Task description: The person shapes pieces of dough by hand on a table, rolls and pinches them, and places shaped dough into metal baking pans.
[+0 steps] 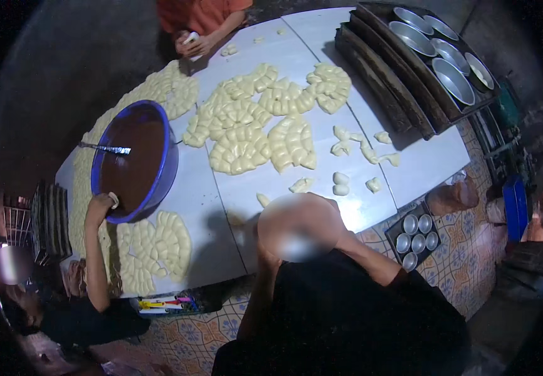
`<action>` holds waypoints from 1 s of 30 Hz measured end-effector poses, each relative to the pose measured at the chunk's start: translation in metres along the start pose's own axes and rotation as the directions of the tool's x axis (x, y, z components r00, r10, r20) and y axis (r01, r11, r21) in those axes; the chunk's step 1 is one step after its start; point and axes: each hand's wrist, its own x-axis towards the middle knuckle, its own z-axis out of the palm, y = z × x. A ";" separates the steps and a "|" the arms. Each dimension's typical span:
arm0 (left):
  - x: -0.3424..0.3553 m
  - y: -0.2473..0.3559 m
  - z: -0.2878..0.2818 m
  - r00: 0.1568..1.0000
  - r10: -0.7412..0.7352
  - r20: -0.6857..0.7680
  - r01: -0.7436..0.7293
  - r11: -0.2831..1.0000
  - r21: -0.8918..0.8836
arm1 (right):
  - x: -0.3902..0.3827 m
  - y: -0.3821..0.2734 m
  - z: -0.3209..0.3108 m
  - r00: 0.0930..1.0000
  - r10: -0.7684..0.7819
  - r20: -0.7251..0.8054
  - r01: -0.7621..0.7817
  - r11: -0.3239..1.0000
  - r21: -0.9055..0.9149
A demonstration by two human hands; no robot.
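Observation:
My hands meet over the table's near edge, with a blurred patch covering most of both. My left hand (268, 252) shows only near its wrist and outer edge, and my right hand (339, 227) shows at the side. The blur hides the fingers and anything between them. A small piece of pale dough (263, 200) lies just past my hands. Beyond it are a flattened dough lump (301, 185) and two stacked dough lumps (341, 183). Large sheets of joined dough pieces (240, 150) cover the table's middle.
A blue basin (172, 164) of brown filling, a metal utensil (111, 149) across it, stands left. A co-worker's hand (98, 208) holds dough at its rim. Another person's hands (201, 46) work opposite. Dark trays (396, 78) with metal tins (453, 81) occupy the far right; a smaller tray (396, 229) sits below.

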 end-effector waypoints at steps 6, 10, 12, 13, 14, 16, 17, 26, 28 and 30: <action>0.009 0.003 0.020 0.901 0.379 0.209 -0.433 0.767 0.474 | -0.015 0.019 -0.011 0.922 0.388 -0.010 -0.373 0.893 0.251; 0.010 -0.002 0.026 0.904 0.208 0.374 -0.162 0.975 -0.152 | -0.024 0.029 -0.047 0.731 0.376 0.569 -0.673 0.539 0.507; 0.017 0.009 0.021 0.874 0.297 0.384 -0.401 0.888 0.225 | -0.017 0.036 -0.068 0.827 0.429 0.363 -0.531 0.809 0.252; 0.018 0.020 0.025 0.821 0.379 0.426 -0.568 0.615 0.547 | -0.013 0.048 -0.083 0.864 0.465 0.192 -0.473 0.881 -0.001; 0.016 0.031 0.036 0.913 0.321 0.250 -0.407 0.709 0.576 | -0.009 0.078 -0.092 0.901 0.423 -0.091 -0.427 0.904 -0.029; 0.035 -0.004 0.004 0.900 0.410 0.146 -0.435 0.829 0.351 | 0.003 0.115 -0.103 0.848 0.452 -0.276 -0.443 0.891 0.099; 0.042 -0.010 -0.008 0.882 0.440 0.168 -0.469 0.790 0.395 | 0.008 0.129 -0.108 0.815 0.549 -0.184 -0.499 0.827 0.260; 0.028 -0.037 -0.054 0.970 0.223 -0.102 -0.180 0.930 0.321 | -0.010 0.142 -0.105 0.931 0.283 -0.230 -0.350 0.871 -0.344; 0.027 -0.041 -0.059 0.962 0.211 -0.172 -0.188 0.972 0.140 | -0.005 0.118 -0.106 0.920 0.154 -0.360 -0.329 0.804 -0.496; 0.023 -0.031 -0.056 0.970 0.201 -0.136 -0.163 0.954 0.250 | -0.024 0.109 -0.110 0.780 0.159 -0.605 -0.548 0.639 -0.539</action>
